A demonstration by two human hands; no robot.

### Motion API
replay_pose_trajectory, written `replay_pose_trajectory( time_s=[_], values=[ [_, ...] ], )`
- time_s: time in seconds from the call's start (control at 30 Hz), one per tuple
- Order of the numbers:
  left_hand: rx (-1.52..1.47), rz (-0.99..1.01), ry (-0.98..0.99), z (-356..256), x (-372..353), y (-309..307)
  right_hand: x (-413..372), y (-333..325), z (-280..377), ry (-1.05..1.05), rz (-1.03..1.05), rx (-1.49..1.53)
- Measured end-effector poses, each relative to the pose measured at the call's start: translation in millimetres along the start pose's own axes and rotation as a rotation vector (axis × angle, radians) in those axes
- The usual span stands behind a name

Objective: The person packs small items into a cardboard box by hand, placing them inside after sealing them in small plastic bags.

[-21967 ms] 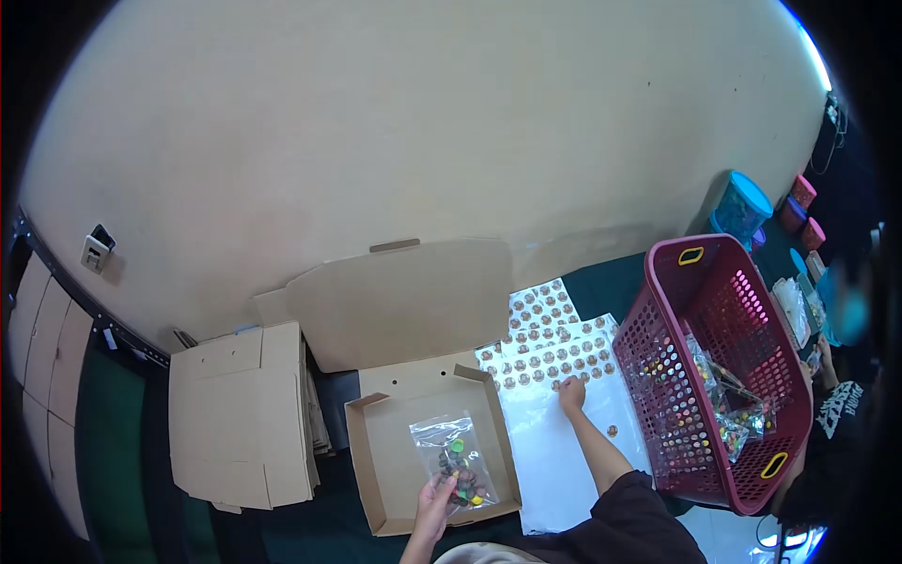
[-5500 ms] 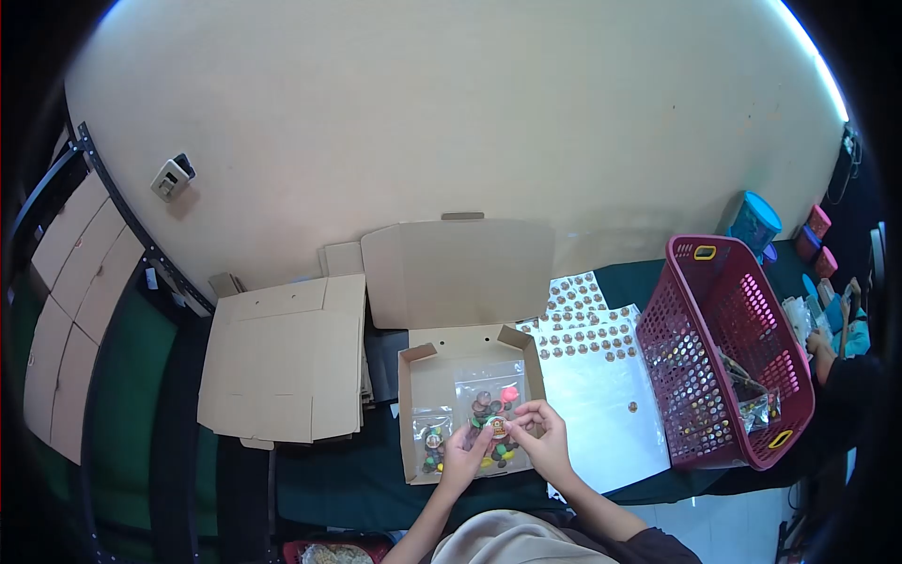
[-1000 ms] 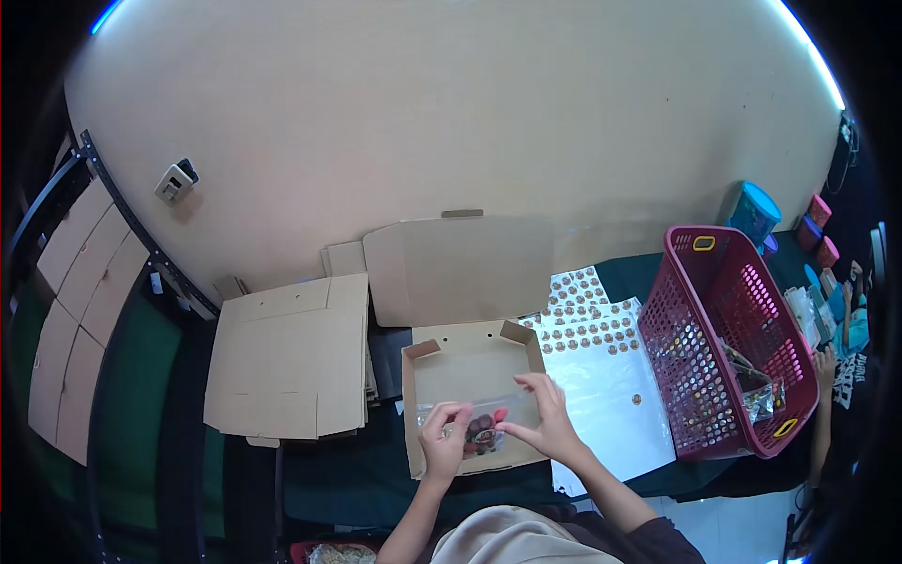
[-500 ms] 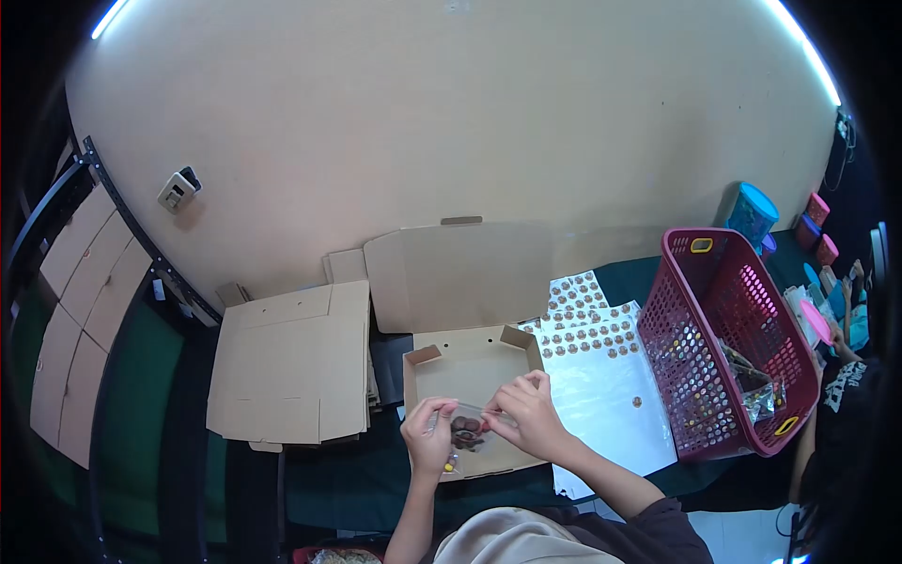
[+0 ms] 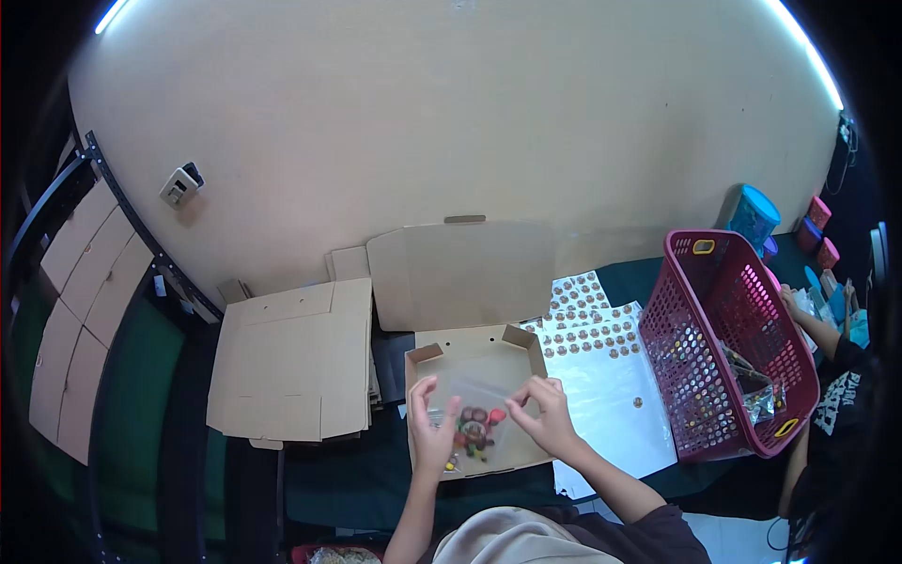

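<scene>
The small clear plastic bag [image 5: 474,406] is thin, glossy film, crinkled so that light catches its folds, and the little coloured pieces [image 5: 474,434] inside look shiny. Under it the open brown cardboard box [image 5: 467,340] is plain, matt paperboard, as is the flat stack of brown cardboard sheets [image 5: 287,362] to the left. To the right, the white sticker sheets [image 5: 601,395] have a slick, reflective backing. Further right, the dark red perforated plastic basket [image 5: 700,310] is smooth and faintly glossy. The dark green table cover [image 5: 348,479] looks like matt cloth, and the cream far wall [image 5: 451,113] is smooth and matt.
</scene>
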State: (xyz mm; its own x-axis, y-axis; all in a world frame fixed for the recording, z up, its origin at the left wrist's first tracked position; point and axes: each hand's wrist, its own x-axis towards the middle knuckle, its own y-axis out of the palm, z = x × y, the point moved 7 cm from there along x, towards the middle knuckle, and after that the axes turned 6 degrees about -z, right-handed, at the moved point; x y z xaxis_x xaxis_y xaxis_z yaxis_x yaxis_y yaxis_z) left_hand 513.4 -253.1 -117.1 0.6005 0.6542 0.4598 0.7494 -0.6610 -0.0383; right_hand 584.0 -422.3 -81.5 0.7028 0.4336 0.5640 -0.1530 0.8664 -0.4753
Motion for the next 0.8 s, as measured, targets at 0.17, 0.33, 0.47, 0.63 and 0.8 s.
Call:
replay_pose_trajectory(
  time_s=[0.17,0.33,0.47,0.63,0.8],
  values=[
    [0.046,0.269,0.182,-37.1,-18.8,37.5,4.5,4.8,12.8,0.018,-0.108,0.227],
    [-0.176,0.281,-0.102,-11.5,-14.5,35.6,6.7,3.0,37.2,-0.205,0.012,-0.088],
    [-0.049,0.323,0.056,-34.7,-5.1,34.4,17.0,-18.5,40.2,-0.125,-0.176,-0.226],
    [0.045,0.294,0.102,-34.2,3.3,31.8,28.8,-3.4,34.2,-0.266,0.068,-0.293],
    [0.064,0.203,0.191,-38.4,14.7,21.1,24.1,10.2,33.2,-0.369,0.119,-0.233]
  ],
)
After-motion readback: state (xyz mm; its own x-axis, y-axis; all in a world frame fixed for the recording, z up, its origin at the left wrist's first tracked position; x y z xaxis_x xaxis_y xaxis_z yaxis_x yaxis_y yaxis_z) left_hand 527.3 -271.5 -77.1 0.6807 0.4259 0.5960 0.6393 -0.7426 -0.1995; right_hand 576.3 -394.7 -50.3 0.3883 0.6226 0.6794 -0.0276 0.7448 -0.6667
